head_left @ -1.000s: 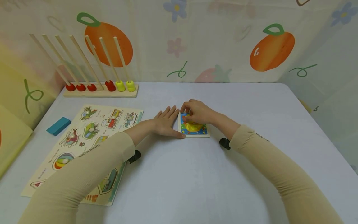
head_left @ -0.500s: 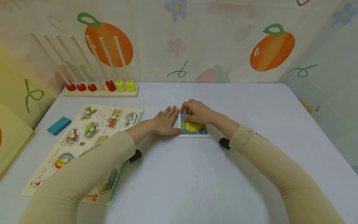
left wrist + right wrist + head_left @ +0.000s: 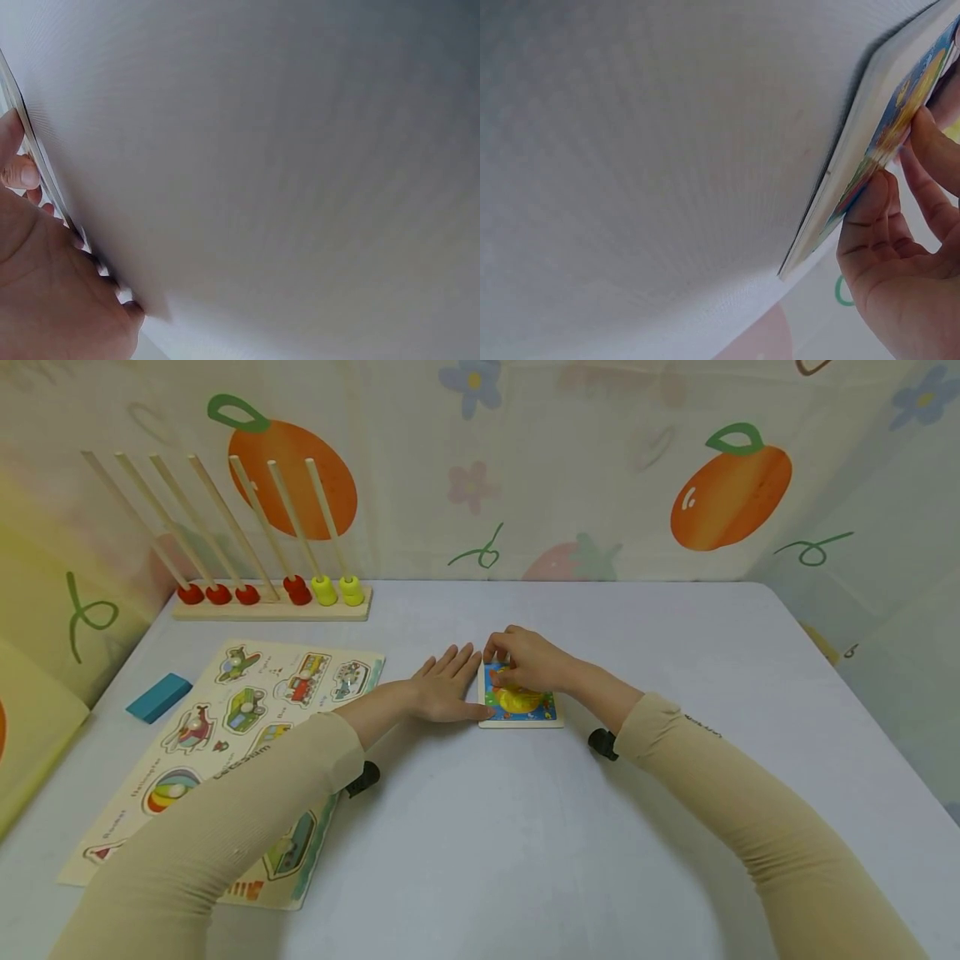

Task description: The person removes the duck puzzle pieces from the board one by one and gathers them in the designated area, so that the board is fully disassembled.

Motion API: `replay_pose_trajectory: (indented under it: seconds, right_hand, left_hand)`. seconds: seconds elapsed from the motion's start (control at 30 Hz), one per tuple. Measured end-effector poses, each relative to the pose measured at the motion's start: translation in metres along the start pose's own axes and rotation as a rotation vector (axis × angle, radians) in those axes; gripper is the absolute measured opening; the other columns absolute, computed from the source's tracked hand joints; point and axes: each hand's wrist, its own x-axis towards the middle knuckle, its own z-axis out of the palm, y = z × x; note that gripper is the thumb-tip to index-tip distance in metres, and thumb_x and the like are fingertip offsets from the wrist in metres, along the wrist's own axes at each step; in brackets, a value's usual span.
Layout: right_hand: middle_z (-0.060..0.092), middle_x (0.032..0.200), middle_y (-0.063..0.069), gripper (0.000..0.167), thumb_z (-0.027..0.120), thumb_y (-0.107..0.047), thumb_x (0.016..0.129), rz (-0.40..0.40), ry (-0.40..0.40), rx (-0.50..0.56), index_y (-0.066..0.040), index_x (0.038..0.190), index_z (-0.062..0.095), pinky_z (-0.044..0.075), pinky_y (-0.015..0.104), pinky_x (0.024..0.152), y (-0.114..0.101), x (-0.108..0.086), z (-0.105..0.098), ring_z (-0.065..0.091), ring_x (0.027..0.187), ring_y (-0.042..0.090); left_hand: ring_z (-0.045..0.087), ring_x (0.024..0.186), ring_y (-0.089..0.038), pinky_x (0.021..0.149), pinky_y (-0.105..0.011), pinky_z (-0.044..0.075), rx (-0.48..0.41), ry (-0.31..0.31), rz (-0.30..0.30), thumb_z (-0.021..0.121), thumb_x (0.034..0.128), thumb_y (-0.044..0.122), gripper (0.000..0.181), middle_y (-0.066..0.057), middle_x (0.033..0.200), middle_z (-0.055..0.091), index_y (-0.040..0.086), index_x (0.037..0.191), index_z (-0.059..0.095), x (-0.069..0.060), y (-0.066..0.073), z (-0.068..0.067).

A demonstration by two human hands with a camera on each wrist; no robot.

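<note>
In the head view a small square puzzle (image 3: 523, 722) with a yellow bird picture on blue lies flat at the table's middle. My left hand (image 3: 444, 691) rests flat to the left of it, fingers spread, the thumb on the lower left corner of the frame. From the right, my right hand (image 3: 534, 662) curls over the puzzle, thumb and fingertips pinching a puzzle piece at its upper left; the hand hides that part. The right wrist view shows the fingertips (image 3: 866, 196) against the picture surface. Only the puzzle's thin edge (image 3: 34, 139) shows in the left wrist view.
A large picture board (image 3: 202, 760) with vehicle pieces lies left, partly under my left forearm. Beside it sits a blue block (image 3: 158, 697). A wooden bead rack (image 3: 270, 610) with tall rods and red and yellow beads stands at the back left. Patterned cloth (image 3: 570, 468) hangs behind the table.
My left thumb has slid slightly up onto the puzzle's lower left corner. The right hand and the puzzle stay nearly still.
</note>
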Motion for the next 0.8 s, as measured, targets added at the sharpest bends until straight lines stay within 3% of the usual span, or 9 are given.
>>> replay_pose_trajectory:
  seconds: [0.33, 0.8]
  right_hand:
    - [0.061, 0.119, 0.017, 0.031, 0.069, -0.019, 0.093, 0.007, -0.001, -0.001, -0.007, 0.12, 0.059, 0.054, 0.037, 0.093, 0.0006, 0.0014, 0.0008, 0.06, 0.097, 0.026]
    - [0.062, 0.111, 0.013, 0.032, 0.071, -0.018, 0.092, 0.018, 0.026, 0.039, -0.007, 0.119, 0.058, 0.053, 0.034, 0.088, -0.001, -0.0003, 0.0, 0.06, 0.093, 0.024]
  left_hand:
    - [-0.019, 0.156, -0.028, 0.127, -0.053, -0.009, -0.011, -0.012, -0.003, 0.044, 0.0948, 0.062, 0.096, -0.006, 0.167, -0.02, 0.013, 0.159, -0.009, -0.0092, 0.0063, -0.0052]
    - [-0.019, 0.156, -0.028, 0.127, -0.053, -0.007, -0.011, -0.005, 0.004, 0.043, 0.0951, 0.062, 0.096, -0.006, 0.167, -0.02, 0.013, 0.159, -0.009, -0.006, 0.0032, -0.0026]
